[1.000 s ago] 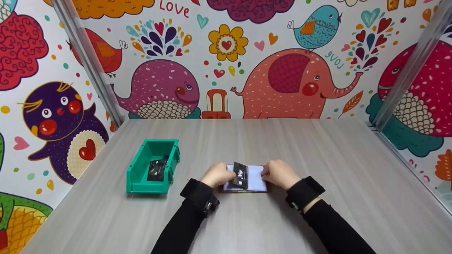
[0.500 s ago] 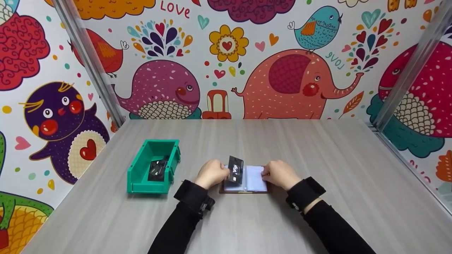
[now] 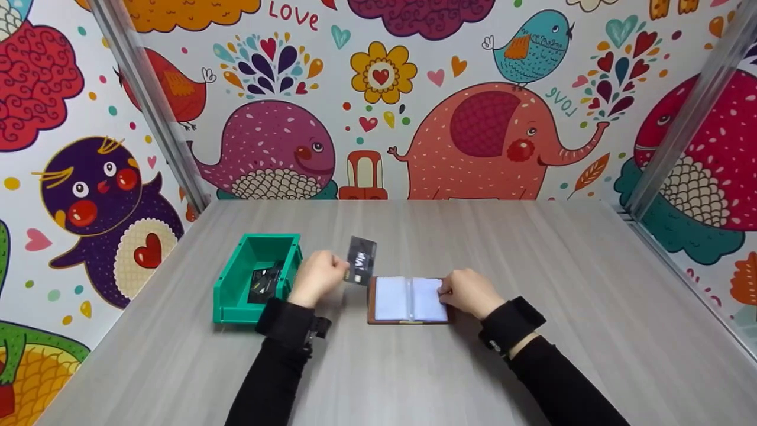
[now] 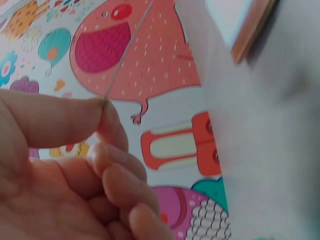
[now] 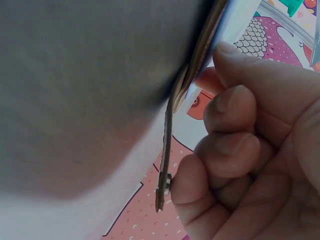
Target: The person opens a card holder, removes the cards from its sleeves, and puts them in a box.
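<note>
My left hand (image 3: 319, 277) pinches a black card marked "Vip" (image 3: 361, 259) between thumb and finger, raised between the green bin and the card holder. Edge-on, the card (image 4: 129, 50) shows as a thin line in the left wrist view. A brown card holder (image 3: 392, 299) lies open on the table, its clear sleeves spread to both sides. My right hand (image 3: 472, 291) pinches the holder's right edge, thumb on top. In the right wrist view, the holder's strap (image 5: 168, 135) with a metal snap sticks out beside my curled fingers.
A green plastic bin (image 3: 245, 314) stands at the left of the table, just beyond my left hand. Several black cards (image 3: 263, 285) lie inside it. Patterned walls (image 3: 366, 118) border the table (image 3: 402, 378) at the back and sides.
My left hand has lifted the card away from the holder's left page and carried it left, toward the green bin. My right hand has stayed at the holder's right edge.
</note>
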Demonstrator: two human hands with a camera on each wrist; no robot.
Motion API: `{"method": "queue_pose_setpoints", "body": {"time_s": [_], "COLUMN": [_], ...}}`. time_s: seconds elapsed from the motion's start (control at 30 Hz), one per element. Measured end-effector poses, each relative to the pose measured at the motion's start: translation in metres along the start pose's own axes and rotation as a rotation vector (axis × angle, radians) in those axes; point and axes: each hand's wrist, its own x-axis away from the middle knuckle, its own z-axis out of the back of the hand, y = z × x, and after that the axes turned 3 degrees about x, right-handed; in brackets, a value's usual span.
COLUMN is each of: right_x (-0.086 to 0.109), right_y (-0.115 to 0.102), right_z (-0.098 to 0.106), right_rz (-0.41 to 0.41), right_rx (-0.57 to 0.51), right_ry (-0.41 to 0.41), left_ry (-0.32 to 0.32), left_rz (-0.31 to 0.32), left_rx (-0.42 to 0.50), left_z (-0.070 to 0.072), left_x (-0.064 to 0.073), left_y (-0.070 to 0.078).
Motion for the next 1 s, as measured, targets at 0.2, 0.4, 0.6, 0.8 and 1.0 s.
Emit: {"method": "queue_pose_setpoints", "body": {"time_s": [0.2,0.4,0.6,0.8,1.0], "right_x": [0.0,0.0,0.0,0.002,0.001], "right_y": [0.0,-0.001,-0.003,-0.003,-0.003], "right_z": [0.0,0.0,0.0,0.001,0.001], "right_rz": [-0.011,-0.04,-0.049,-0.014,-0.014], "right_rx": [0.0,-0.003,-0.003,-0.006,-0.007], "right_ry": [-0.003,-0.018,-0.019,-0.007,-0.005], "left_ry": [0.06,0.105,0.117,0.143,0.198], "left_rz": [-0.011,-0.027,0.015,0.044,0.079], "left_rx": [-0.026,-0.039,-0.005,0.023,0.026], "left_z": [0.017,0.028,0.036,0.05,0.062], "left_x": [0.0,0.003,0.009,0.015,0.019], "left_y": [-0.013,-0.023,-0.031,-0.041,-0.05]}}
